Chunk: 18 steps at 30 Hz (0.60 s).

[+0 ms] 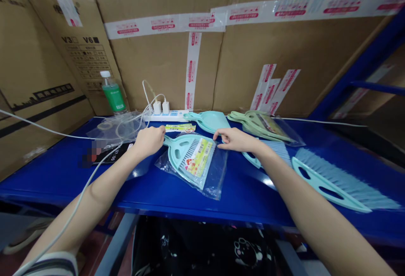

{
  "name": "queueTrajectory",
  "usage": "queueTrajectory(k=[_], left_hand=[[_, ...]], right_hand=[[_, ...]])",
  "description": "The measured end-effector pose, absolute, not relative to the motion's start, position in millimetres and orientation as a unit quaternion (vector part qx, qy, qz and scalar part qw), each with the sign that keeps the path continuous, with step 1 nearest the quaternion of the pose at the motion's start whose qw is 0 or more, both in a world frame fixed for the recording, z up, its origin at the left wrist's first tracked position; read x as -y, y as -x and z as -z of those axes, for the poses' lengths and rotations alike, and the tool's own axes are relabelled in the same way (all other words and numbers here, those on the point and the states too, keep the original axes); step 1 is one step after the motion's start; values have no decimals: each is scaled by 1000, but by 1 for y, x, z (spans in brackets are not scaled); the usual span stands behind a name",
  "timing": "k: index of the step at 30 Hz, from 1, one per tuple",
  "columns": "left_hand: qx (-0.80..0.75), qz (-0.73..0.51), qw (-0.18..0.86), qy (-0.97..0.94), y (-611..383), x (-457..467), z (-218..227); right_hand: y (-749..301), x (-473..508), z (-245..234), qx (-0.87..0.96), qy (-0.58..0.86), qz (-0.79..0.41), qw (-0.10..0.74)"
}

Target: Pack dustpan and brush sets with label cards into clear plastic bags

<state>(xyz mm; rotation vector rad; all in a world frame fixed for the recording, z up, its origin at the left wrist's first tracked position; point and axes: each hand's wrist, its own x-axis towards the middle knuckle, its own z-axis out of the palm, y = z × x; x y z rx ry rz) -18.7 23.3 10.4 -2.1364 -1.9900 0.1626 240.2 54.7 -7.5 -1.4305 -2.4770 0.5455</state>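
A mint dustpan-and-brush set (186,155) lies in a clear plastic bag (211,179) on the blue shelf (177,196), with a colourful label card inside. My left hand (149,140) is closed round the set's handle at the bag's left end. My right hand (234,138) rests on the bag's top right corner, fingers pinching the plastic. Just behind the bag lies a yellow label strip (180,128).
A loose teal dustpan (210,120) and a bagged set (264,126) lie behind. Two mint brushes (335,181) lie at right. A power strip with chargers (166,113), a green bottle (113,93), empty bags (118,128) and a phone (110,154) sit at left. Cardboard boxes (253,56) form the back.
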Motion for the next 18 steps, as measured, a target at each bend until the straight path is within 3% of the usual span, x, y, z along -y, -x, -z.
queueTrajectory(k=[12,18], left_hand=[[540,-26,101,835,7,-11,-3],[358,9,-1,934,3,1,-3]], right_hand=[[-239,-56,20,897,417,-59,134],[-233,-51,21,897,421,-38,128]])
